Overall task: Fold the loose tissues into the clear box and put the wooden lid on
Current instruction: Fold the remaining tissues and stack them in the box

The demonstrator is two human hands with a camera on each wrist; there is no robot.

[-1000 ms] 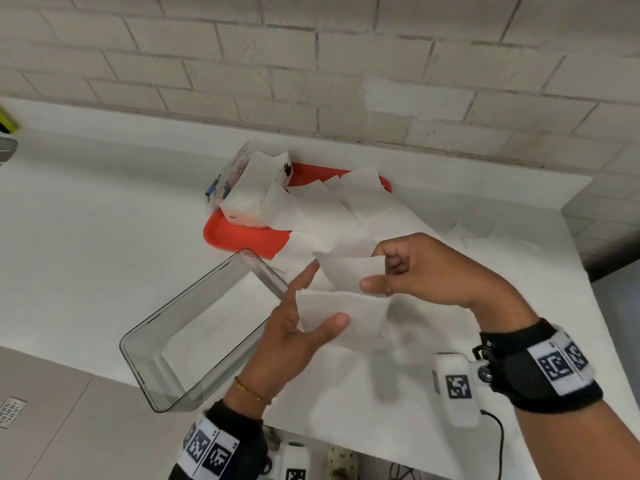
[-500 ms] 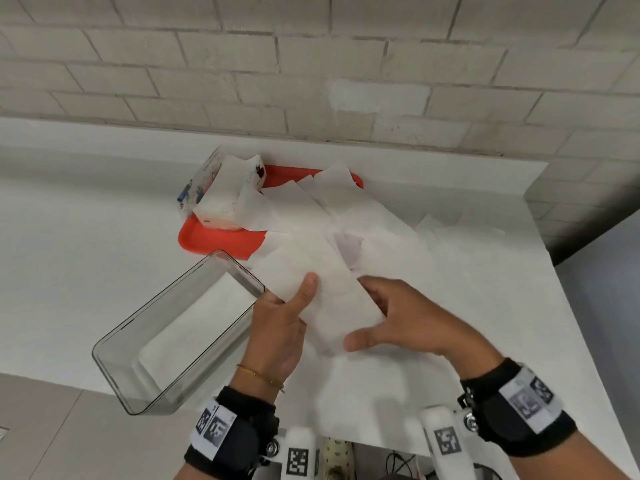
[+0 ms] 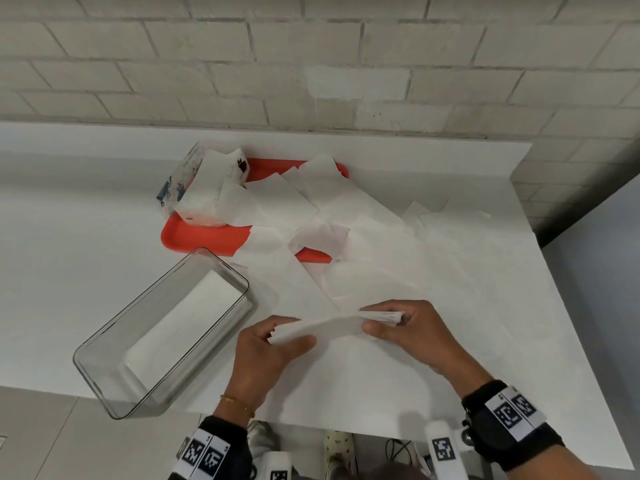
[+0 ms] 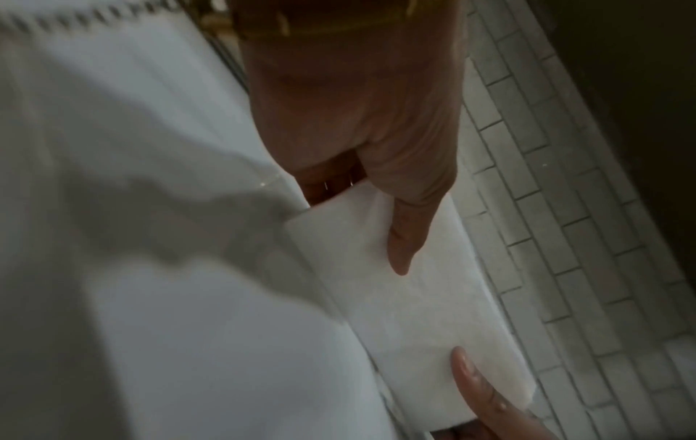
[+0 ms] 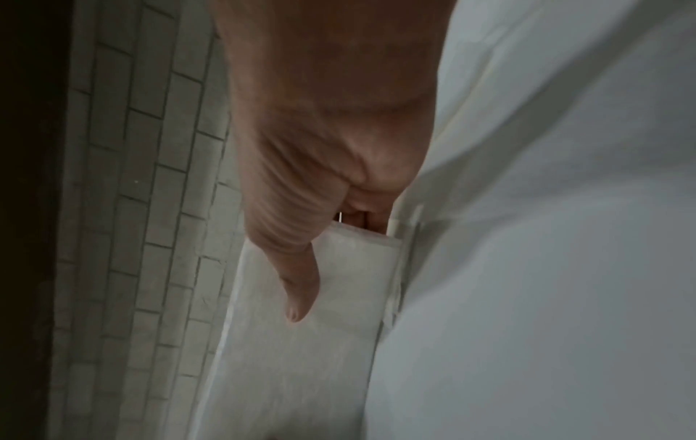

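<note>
Hands: our left hand (image 3: pixel 268 351) and right hand (image 3: pixel 412 329) pinch opposite ends of a folded white tissue (image 3: pixel 325 325) above the table's front edge | Done: one folded tissue lies in the clear plastic box (image 3: pixel 162 336) at front left | Left: loose white sheets (image 3: pixel 349 216) mid-table; wooden lid unseen

Folded tissue (image 3: pixel 332 325): white strip, held above the table, pinched at both ends; clear box (image 3: pixel 162 334): open, lidless, folded white tissues inside; loose tissues (image 3: pixel 346 216): scattered flat behind.
</note>
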